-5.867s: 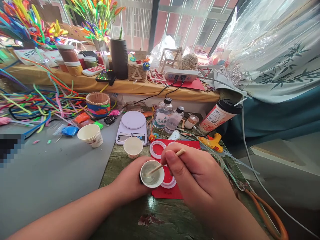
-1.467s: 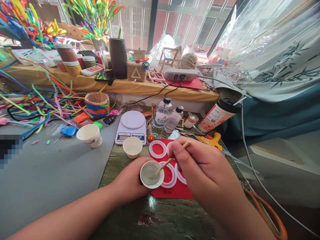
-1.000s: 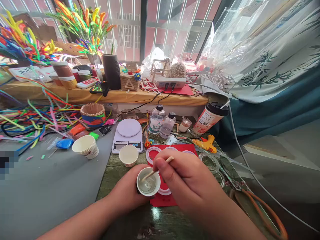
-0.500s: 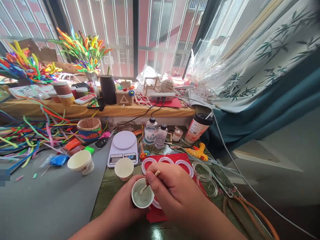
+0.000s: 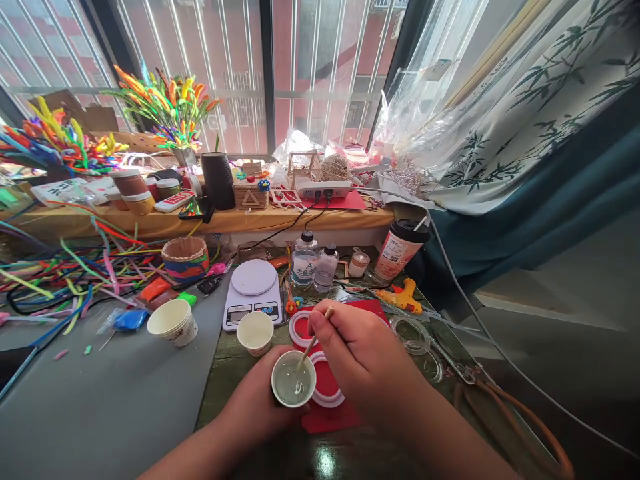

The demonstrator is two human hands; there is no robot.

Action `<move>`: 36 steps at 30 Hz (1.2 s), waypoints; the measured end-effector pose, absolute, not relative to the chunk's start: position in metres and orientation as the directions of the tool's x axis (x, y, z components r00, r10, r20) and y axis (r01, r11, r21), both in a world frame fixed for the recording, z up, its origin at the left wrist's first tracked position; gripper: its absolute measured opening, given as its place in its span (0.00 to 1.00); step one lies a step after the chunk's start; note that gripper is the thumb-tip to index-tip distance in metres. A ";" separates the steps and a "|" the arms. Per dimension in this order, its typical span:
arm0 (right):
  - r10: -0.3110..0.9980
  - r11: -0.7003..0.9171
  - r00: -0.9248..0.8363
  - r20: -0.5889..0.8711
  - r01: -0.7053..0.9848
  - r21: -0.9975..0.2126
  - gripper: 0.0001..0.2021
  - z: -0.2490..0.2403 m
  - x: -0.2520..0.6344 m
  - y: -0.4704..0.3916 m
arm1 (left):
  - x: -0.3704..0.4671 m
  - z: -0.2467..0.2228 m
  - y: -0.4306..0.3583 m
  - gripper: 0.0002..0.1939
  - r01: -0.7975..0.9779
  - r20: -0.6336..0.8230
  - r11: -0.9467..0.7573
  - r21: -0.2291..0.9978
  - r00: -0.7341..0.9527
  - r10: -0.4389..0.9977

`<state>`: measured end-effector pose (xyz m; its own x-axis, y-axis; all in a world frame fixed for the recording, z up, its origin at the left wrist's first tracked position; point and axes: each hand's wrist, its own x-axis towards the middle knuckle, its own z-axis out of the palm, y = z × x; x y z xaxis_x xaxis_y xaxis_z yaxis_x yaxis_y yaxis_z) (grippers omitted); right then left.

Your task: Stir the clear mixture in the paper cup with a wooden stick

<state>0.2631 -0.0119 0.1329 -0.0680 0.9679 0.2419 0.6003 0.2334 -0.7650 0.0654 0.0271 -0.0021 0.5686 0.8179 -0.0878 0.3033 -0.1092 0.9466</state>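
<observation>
Left hand wraps the small white cup at frame 6 o'clock, fingers curled round its wall. Right hand pinches a wooden stick between thumb and fingertips. Stick's long axis is tilted: top toward 1 o'clock, tip toward 7 o'clock in the cup's cloudy liquid. Clear bottle at 12 o'clock shows a triangle label; text unreadable.

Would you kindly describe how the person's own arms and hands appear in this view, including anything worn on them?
Both forearms are bare as far as the picture's lower edge, with no sleeve showing. The left hand and the right hand wear no gloves. No ring, watch, bracelet or marking is visible on either. The fingernails that show on the right hand look short and unpainted.
</observation>
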 end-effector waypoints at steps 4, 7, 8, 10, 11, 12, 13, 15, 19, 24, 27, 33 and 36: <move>0.970 0.242 -0.144 0.195 0.555 -0.796 0.20 0.134 0.263 -0.013 | 0.065 -0.005 0.027 0.32 0.297 -0.093 -0.099 0.950 0.571 0.816; 0.974 0.209 -0.058 0.220 0.609 -0.765 0.20 0.134 0.264 -0.012 | 0.062 -0.008 0.026 0.31 0.303 -0.103 -0.094 0.948 0.574 0.812; 0.972 0.200 -0.029 0.232 0.617 -0.761 0.20 0.134 0.264 -0.012 | 0.061 -0.008 0.026 0.31 0.310 -0.104 -0.097 0.946 0.573 0.813; 0.971 0.204 -0.025 0.237 0.601 -0.773 0.20 0.134 0.265 -0.011 | 0.061 -0.009 0.026 0.30 0.317 -0.106 -0.100 0.943 0.572 0.813; 0.973 0.212 -0.048 0.228 0.581 -0.786 0.20 0.135 0.265 -0.011 | 0.061 -0.009 0.027 0.30 0.317 -0.109 -0.097 0.944 0.572 0.813; 0.974 0.220 -0.078 0.214 0.564 -0.796 0.20 0.135 0.265 -0.012 | 0.061 -0.009 0.027 0.30 0.315 -0.114 -0.091 0.945 0.575 0.810; 0.974 0.224 -0.099 0.203 0.556 -0.801 0.20 0.135 0.265 -0.012 | 0.061 -0.009 0.027 0.30 0.313 -0.119 -0.084 0.946 0.577 0.808; 0.975 0.219 -0.097 0.200 0.575 -0.789 0.20 0.136 0.265 -0.013 | 0.062 -0.007 0.028 0.30 0.315 -0.123 -0.083 0.945 0.581 0.805; 0.969 0.219 -0.047 0.241 0.606 -0.765 0.20 0.136 0.264 -0.014 | 0.063 -0.002 0.028 0.31 0.339 -0.117 -0.104 0.935 0.571 0.812; 0.946 0.324 -0.174 0.275 0.588 -0.741 0.19 0.133 0.262 -0.016 | 0.064 0.002 0.027 0.29 0.325 -0.107 -0.109 0.940 0.582 0.806; 0.938 0.319 -0.110 0.329 0.648 -0.692 0.19 0.133 0.263 -0.015 | 0.064 0.002 0.026 0.31 0.334 -0.122 -0.097 0.938 0.577 0.807; 0.946 0.322 -0.170 0.276 0.589 -0.741 0.19 0.133 0.264 -0.013 | 0.063 -0.004 0.026 0.30 0.309 -0.111 -0.096 0.946 0.589 0.801; 0.946 0.307 -0.110 0.305 0.609 -0.731 0.20 0.133 0.263 -0.013 | 0.061 -0.007 0.026 0.32 0.324 -0.117 -0.098 0.941 0.583 0.804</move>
<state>0.2632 -0.0133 0.1328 -0.1103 0.9461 0.3046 0.6091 0.3065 -0.7314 0.0615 0.0259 -0.0065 0.5828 0.8042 -0.1166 0.3235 -0.0980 0.9411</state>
